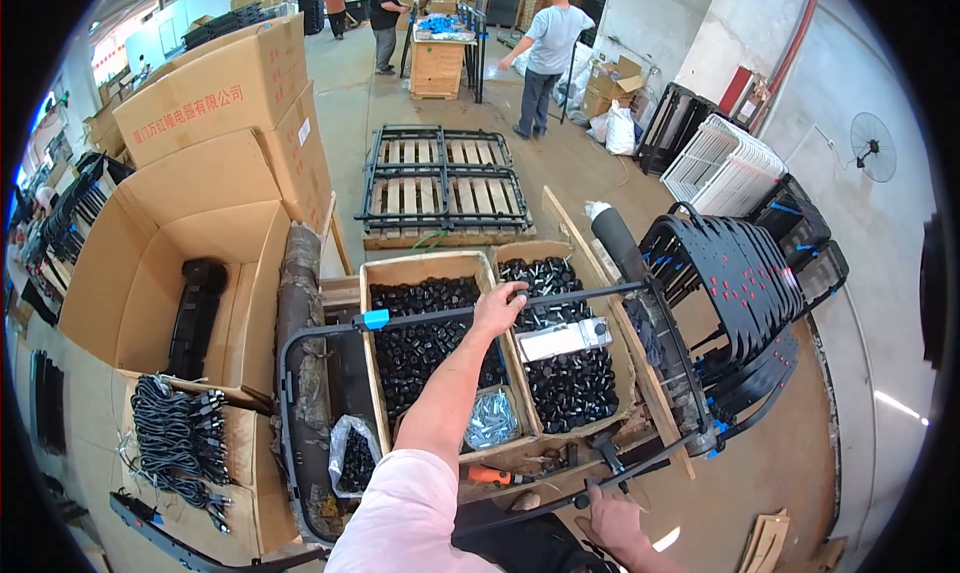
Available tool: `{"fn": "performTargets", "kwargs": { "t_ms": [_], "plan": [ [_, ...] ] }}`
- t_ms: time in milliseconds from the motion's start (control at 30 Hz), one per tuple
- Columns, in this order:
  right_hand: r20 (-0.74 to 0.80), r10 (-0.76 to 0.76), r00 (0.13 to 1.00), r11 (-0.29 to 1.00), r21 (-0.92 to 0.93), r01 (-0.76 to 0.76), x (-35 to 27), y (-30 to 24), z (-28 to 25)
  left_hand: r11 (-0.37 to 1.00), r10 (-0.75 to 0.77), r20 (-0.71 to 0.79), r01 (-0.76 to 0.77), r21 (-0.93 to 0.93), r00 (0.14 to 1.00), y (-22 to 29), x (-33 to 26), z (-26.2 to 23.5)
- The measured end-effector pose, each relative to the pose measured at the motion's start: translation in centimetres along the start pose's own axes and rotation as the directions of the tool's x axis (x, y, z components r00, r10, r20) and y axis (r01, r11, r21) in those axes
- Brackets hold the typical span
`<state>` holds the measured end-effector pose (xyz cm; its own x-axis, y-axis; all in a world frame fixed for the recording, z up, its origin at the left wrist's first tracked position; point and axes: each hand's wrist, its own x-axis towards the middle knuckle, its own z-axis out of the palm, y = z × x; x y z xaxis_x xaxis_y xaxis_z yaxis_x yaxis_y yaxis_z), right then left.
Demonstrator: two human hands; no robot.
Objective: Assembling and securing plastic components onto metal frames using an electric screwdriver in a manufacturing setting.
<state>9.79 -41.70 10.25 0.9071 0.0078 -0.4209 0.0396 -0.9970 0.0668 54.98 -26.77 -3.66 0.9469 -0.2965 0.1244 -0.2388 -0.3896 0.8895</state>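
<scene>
A black metal tube frame (430, 318) with rounded corners lies across the bench in front of me. My left hand (497, 310) reaches over to its far tube, fingers closed around a small black knob (521, 294) there. Low on the right, my right hand (612, 523) is at the near tube, fingers bent beside a black knob (582, 501); what they hold is partly hidden. Under the frame stand a box of black knobs (425, 358) and a box of black screw knobs (570, 388). A white box (563, 340) lies on the latter. Silvery screws (491, 419) fill a small carton.
An orange power tool (500, 476) lies below the boxes. Left are an open carton (110, 303) and bundled black cables (180, 448). Black curved panels (735, 283) stand right. Ahead, frames lie on a wooden pallet (445, 239); several people stand farther back, one in grey (555, 43).
</scene>
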Motion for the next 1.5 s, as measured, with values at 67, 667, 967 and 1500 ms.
{"fn": "performTargets", "kwargs": {
  "t_ms": [67,667,967,1500],
  "plan": [
    [-0.052,0.016,0.999,0.998,0.064,-0.013,-0.9,0.0,0.5,0.999,-0.025,0.037,0.026,-0.020,0.999,1.1,-0.1,0.6],
    [-0.146,0.059,0.987,0.998,0.012,-0.058,-1.4,-1.4,-0.6,0.988,-0.150,-0.074,0.147,-0.048,0.986,1.8,0.2,0.5],
    [-0.021,0.015,1.000,1.000,-0.020,-0.015,-1.0,-0.8,2.0,0.998,0.015,-0.063,-0.019,-0.056,0.998,1.5,-0.8,0.6],
    [0.345,0.228,0.911,0.964,-0.210,-0.162,0.2,-0.2,0.6,0.997,0.049,-0.073,-0.053,-0.053,0.996,-1.0,2.0,1.4]
  ]
}}
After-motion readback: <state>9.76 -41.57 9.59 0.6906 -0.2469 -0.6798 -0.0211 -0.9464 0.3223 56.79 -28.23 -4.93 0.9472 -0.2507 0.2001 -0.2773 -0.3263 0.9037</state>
